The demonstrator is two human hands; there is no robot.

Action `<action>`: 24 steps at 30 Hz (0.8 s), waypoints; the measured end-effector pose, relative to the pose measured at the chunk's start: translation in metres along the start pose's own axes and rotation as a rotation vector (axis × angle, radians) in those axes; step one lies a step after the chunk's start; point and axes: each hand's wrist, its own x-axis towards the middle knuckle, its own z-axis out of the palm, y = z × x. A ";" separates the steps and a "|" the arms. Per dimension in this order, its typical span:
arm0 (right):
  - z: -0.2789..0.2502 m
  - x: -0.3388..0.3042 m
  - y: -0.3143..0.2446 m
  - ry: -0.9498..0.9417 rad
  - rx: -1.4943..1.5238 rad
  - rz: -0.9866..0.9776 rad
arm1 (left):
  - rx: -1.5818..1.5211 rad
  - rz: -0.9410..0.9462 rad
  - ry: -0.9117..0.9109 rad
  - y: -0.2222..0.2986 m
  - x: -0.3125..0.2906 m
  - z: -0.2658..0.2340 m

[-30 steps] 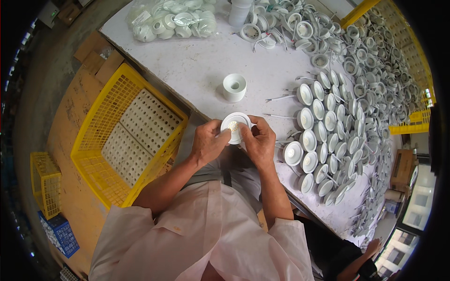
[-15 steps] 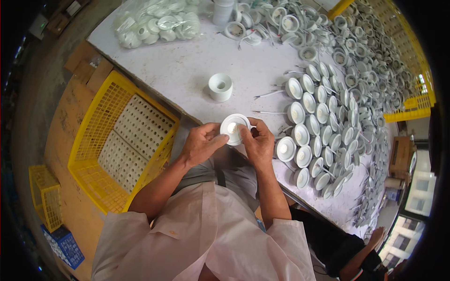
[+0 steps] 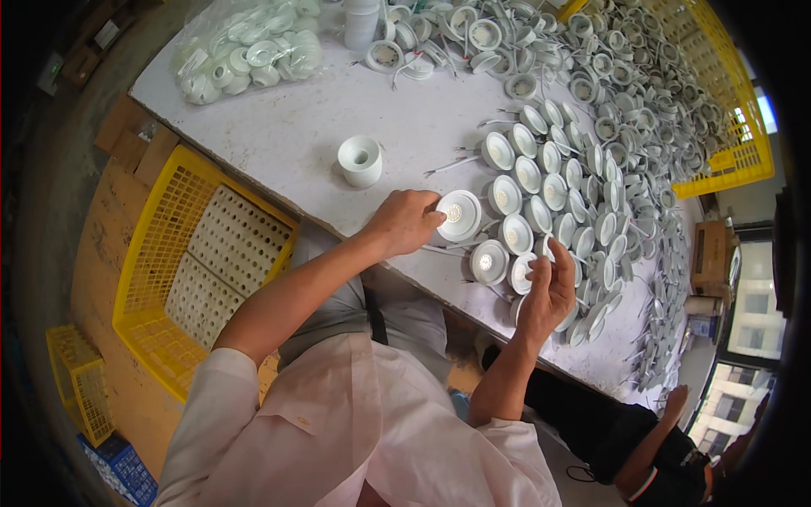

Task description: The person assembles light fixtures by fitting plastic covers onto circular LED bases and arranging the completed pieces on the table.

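Observation:
My left hand (image 3: 408, 221) is closed on the edge of a white round downlight (image 3: 460, 215), its recessed face and pale LED disc turned up, beside the nearest rows of similar lamps. My right hand (image 3: 551, 291) hovers over the near edge of those rows of downlights (image 3: 505, 194), fingers curved and apart, with nothing visible held between them. Whether its fingertips touch the lamp (image 3: 522, 273) behind them I cannot tell. On the table, beyond my left hand, stands a short white cylinder (image 3: 361, 162) with a hole in its top.
A large heap of white lamp parts with wires (image 3: 629, 84) covers the far right, by a yellow crate (image 3: 739, 148). A clear bag of white rings (image 3: 249, 55) and stacked white cups (image 3: 361, 25) stand at the back. A yellow basket (image 3: 139, 287) is left; another person's arm (image 3: 655, 448) shows lower right.
My left hand has carried the downlight rightward, toward the laid-out rows. The right hand has let go of it and moved right, over the near lamps. The view has shifted somewhat.

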 end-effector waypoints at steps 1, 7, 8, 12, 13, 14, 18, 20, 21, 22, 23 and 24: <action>-0.005 -0.001 -0.001 0.004 0.001 -0.003 | 0.063 0.013 -0.014 -0.002 0.008 0.006; -0.028 -0.006 0.011 0.038 -0.040 -0.129 | 0.160 0.030 -0.078 -0.005 0.039 0.029; -0.030 -0.006 0.011 0.044 -0.038 -0.118 | 0.205 0.038 -0.086 -0.005 0.042 0.031; -0.039 -0.005 0.013 0.059 -0.081 -0.093 | 0.296 0.009 -0.161 0.009 0.052 0.033; -0.041 -0.005 0.014 0.064 -0.080 -0.092 | 0.339 -0.006 -0.158 0.013 0.052 0.034; -0.043 -0.005 0.015 0.058 -0.103 -0.086 | 0.381 -0.020 -0.154 0.016 0.052 0.036; -0.048 -0.004 0.014 0.064 -0.152 -0.079 | 0.407 -0.031 -0.102 0.014 0.052 0.039; -0.050 -0.004 0.016 0.070 -0.150 -0.081 | 0.430 -0.016 -0.091 0.019 0.050 0.037; -0.051 -0.003 0.016 0.074 -0.148 -0.085 | 0.431 -0.015 -0.093 0.019 0.050 0.038; -0.052 -0.003 0.016 0.076 -0.148 -0.085 | 0.444 0.002 -0.085 0.020 0.050 0.038; -0.052 -0.003 0.016 0.075 -0.139 -0.080 | 0.458 0.018 -0.077 0.020 0.049 0.038; -0.051 -0.003 0.015 0.072 -0.129 -0.077 | 0.458 0.019 -0.076 0.018 0.050 0.039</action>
